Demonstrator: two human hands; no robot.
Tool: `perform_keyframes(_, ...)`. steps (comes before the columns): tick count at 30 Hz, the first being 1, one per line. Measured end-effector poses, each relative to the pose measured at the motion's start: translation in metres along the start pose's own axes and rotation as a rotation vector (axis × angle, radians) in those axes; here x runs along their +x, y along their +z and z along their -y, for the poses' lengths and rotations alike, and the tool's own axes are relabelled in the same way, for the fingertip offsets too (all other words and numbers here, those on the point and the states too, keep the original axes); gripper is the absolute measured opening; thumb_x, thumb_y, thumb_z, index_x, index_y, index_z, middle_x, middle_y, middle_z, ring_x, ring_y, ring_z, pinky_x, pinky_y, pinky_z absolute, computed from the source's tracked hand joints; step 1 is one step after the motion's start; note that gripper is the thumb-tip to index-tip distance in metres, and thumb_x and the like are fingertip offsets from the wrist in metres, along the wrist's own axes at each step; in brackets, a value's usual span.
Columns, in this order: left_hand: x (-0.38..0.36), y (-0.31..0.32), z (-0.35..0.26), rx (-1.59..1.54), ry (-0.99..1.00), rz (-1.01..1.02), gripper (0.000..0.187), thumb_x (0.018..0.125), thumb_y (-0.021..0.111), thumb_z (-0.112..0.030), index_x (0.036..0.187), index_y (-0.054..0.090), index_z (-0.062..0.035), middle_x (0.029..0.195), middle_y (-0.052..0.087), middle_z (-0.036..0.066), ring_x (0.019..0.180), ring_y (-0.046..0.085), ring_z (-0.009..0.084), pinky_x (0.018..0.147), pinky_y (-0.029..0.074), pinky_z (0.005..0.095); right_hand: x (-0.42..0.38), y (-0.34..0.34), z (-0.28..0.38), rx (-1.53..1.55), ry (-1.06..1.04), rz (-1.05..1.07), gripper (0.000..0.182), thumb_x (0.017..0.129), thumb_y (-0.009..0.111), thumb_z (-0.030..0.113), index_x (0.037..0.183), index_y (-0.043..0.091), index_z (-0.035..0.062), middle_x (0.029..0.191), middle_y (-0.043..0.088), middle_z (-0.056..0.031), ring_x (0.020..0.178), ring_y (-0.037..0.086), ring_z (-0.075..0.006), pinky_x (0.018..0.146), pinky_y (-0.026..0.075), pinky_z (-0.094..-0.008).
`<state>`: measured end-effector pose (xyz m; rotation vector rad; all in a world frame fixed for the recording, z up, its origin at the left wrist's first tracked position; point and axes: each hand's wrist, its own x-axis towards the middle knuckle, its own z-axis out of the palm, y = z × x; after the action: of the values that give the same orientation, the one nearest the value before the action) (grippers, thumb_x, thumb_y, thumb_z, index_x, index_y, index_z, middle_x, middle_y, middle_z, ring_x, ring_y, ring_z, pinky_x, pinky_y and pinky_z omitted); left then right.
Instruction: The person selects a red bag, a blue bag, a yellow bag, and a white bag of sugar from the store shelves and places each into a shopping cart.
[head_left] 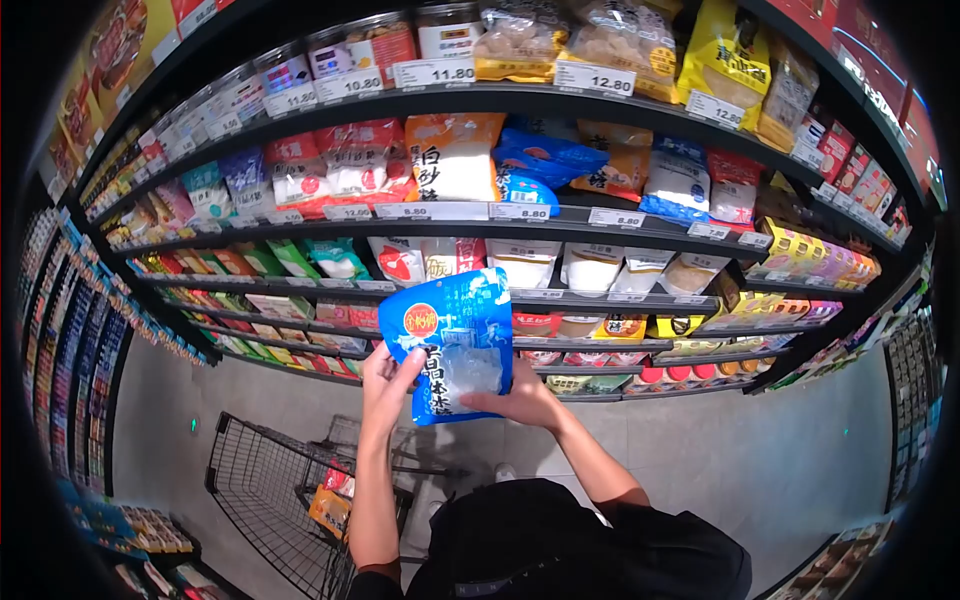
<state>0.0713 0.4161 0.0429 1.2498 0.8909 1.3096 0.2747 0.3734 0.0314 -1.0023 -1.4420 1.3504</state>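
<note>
So I've got a glossy blue plastic bag (450, 345) up in front of me, black store shelves (330, 233) behind it, left grip (388, 385) pinching its left edge, right grip (525, 398) its lower right. Seems like the look-it-over step. Shifting it calls for a steady two-sided pinch. Black wire-mesh cart (225, 416) sits below-left of the bag.
</note>
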Motion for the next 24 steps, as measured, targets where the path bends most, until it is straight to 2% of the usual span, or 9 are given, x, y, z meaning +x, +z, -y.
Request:
perform_keyframes(2,-0.003,-0.007,0.003,-0.08,-0.129,0.015,0.031,0.097,0.058,-0.025,0.117,0.061,-0.0011,0.106,0.066,0.003,0.089,0.06,0.009,0.079,0.047,0.0261,0.003,0.005,-0.001,0.03,0.017,0.049,0.053,0.079,0.08,0.022,0.124,0.058,0.0028,0.115,0.065,-0.0078,0.105,0.059,-0.015,0.093,0.048,-0.0326)
perform_keyframes(5,-0.011,-0.001,-0.001,-0.138,-0.137,-0.06,0.031,0.095,0.062,-0.025,0.114,0.062,-0.0013,0.104,0.066,0.001,0.089,0.059,0.0072,0.08,0.047,0.0265,0.006,0.013,-0.006,-0.047,-0.072,0.077,0.055,0.077,0.081,0.02,0.124,0.058,0.0027,0.116,0.065,-0.0074,0.105,0.059,-0.015,0.093,0.048,-0.0327)
perform_keyframes(7,-0.012,-0.013,0.001,-0.035,-0.104,-0.076,0.025,0.094,0.064,-0.025,0.102,0.067,-0.0019,0.092,0.066,-0.002,0.083,0.058,0.005,0.075,0.047,0.0247,0.004,0.017,-0.001,-0.029,0.045,0.079,0.057,0.075,0.081,0.015,0.125,0.057,0.0025,0.116,0.065,-0.0072,0.105,0.059,-0.0149,0.093,0.048,-0.0328)
perform_keyframes(9,-0.016,-0.018,0.001,-0.069,-0.069,-0.081,0.023,0.094,0.065,-0.025,0.098,0.069,-0.0025,0.089,0.066,-0.003,0.08,0.058,0.0047,0.071,0.046,0.0234,0.005,0.025,-0.003,0.093,0.032,0.122,0.058,0.075,0.079,0.007,0.127,0.053,0.0008,0.118,0.063,-0.0069,0.106,0.058,-0.0138,0.093,0.048,-0.0321)
perform_keyframes(13,-0.03,-0.032,-0.014,-0.149,-0.164,-0.113,0.022,0.093,0.067,-0.024,0.098,0.068,-0.0025,0.09,0.067,-0.002,0.078,0.059,0.0051,0.069,0.047,0.0236,0.002,0.042,-0.003,0.173,0.065,0.166,0.057,0.077,0.075,0.003,0.129,0.051,0.0011,0.119,0.061,-0.0053,0.108,0.057,-0.0136,0.093,0.047,-0.0309)
perform_keyframes(17,-0.047,-0.061,-0.017,-0.249,-0.245,-0.064,0.036,0.089,0.071,-0.019,0.117,0.059,-0.0008,0.104,0.067,0.004,0.093,0.063,0.0105,0.082,0.051,0.028,0.012,0.059,-0.011,0.141,0.092,0.154,0.055,0.078,0.075,0.004,0.128,0.051,0.0019,0.118,0.06,-0.0049,0.105,0.057,-0.0125,0.092,0.047,-0.0296)
perform_keyframes(19,-0.064,-0.077,-0.011,-0.036,-0.187,0.04,0.051,0.084,0.074,-0.013,0.129,0.051,-0.0019,0.114,0.064,0.007,0.104,0.06,0.0153,0.087,0.049,0.0313,0.018,0.067,-0.019,0.149,0.1,0.144,0.053,0.081,0.074,0.008,0.129,0.051,0.0021,0.119,0.06,-0.0047,0.105,0.056,-0.0125,0.092,0.046,-0.0294)
perform_keyframes(20,-0.071,-0.082,-0.013,0.024,-0.259,0.033,0.064,0.081,0.075,-0.008,0.137,0.044,-0.0043,0.119,0.062,0.01,0.109,0.057,0.0176,0.089,0.049,0.0325,0.02,0.071,-0.022,0.222,0.087,0.162,0.05,0.085,0.072,0.013,0.13,0.05,0.0022,0.118,0.06,-0.0044,0.106,0.056,-0.0123,0.092,0.045,-0.0294)
perform_keyframes(24,-0.086,-0.094,-0.02,0.034,-0.297,-0.018,0.067,0.083,0.073,-0.009,0.141,0.039,-0.0081,0.116,0.063,0.012,0.108,0.058,0.0172,0.089,0.049,0.0323,0.019,0.091,-0.026,0.221,0.175,0.145,0.048,0.088,0.07,0.016,0.129,0.051,0.0023,0.117,0.06,-0.0037,0.104,0.055,-0.0116,0.091,0.045,-0.0289)
